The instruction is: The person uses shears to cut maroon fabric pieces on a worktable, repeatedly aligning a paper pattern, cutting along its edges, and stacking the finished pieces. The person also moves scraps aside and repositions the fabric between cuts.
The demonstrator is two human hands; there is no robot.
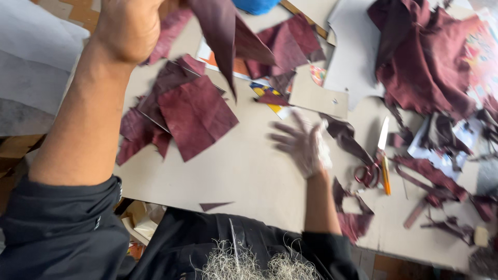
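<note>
The left hand (129, 26) is raised high near the far left corner of the tabletop (244, 171), closed on a dark maroon leather piece (223, 36) that hangs from it in a long point — the piece is in the air, clear of the surface. Below it, toward the left edge, lies a stack of maroon leather squares (181, 114), overlapping and fanned out. The right hand (303, 145) is blurred, fingers spread wide and flat just above the bare middle of the tabletop, holding nothing. Just to its right, red-handled scissors (369, 173) lie beside an orange-handled knife (384, 155), blade pointing to the far edge. A grey card pattern (353, 57) sits near the far edge, and a heap of maroon leather (420, 57) fills the far right corner. Thin leather offcuts (430, 181) are scattered along the right side — some reach the near edge.
</note>
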